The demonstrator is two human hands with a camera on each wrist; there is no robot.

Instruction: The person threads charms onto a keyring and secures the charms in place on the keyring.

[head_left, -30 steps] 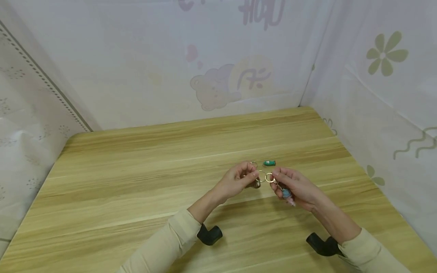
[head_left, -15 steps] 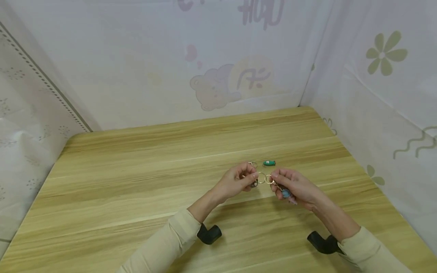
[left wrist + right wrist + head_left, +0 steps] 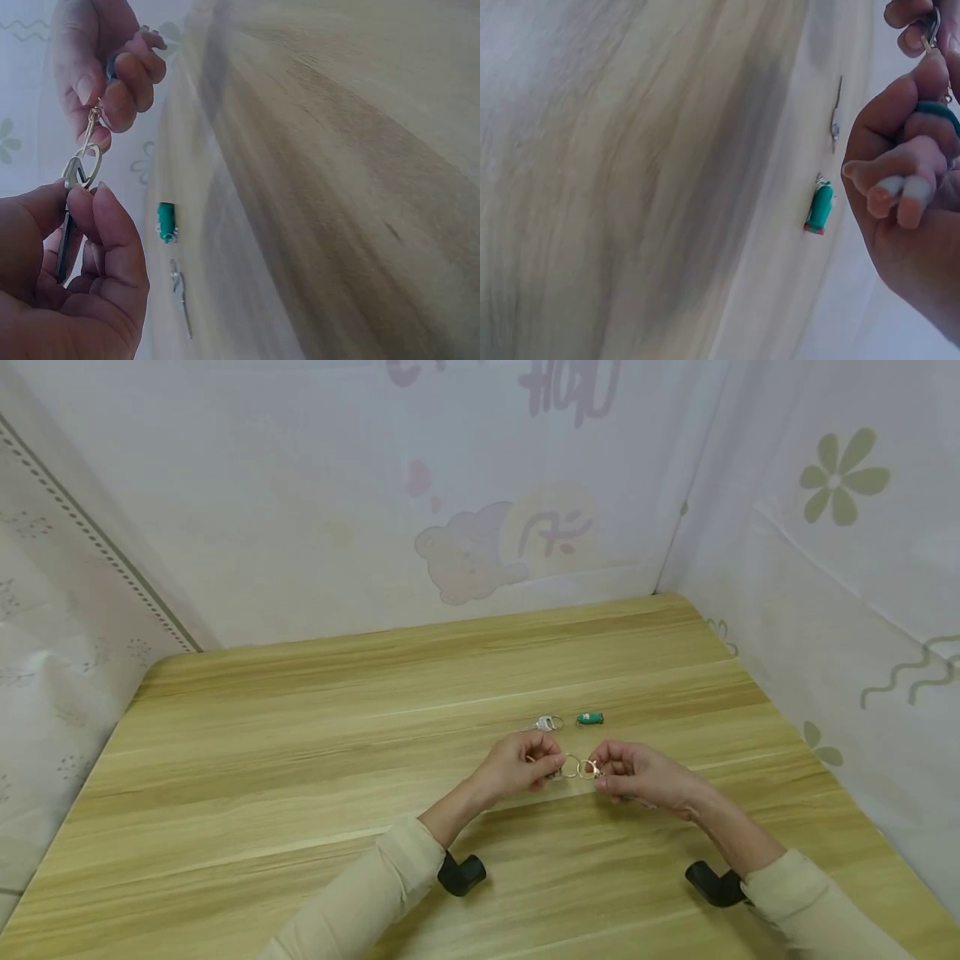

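My left hand [image 3: 519,765] pinches a key [image 3: 72,178] by its head, its dark blade pointing down into the palm in the left wrist view. A gold ring [image 3: 570,766] hangs from that key. My right hand [image 3: 647,777] grips a keychain whose small pink and teal figurine [image 3: 911,169] is tucked in the palm, with thumb and fingertips at the clasp [image 3: 596,770]. The keychain's gold ring [image 3: 585,770] overlaps the key's ring between the hands; whether they are linked I cannot tell.
Behind the hands, a silver key [image 3: 545,724] with a ring lies on the wooden table [image 3: 315,735]. Right of it is a small green charm [image 3: 591,718]. Patterned white cloth [image 3: 300,527] surrounds the table's back and sides.
Both hands have come slightly nearer the front, uncovering the silver key on the table. The two rings have moved from side by side to overlapping. The right hand has turned, hiding the figurine from the head view.
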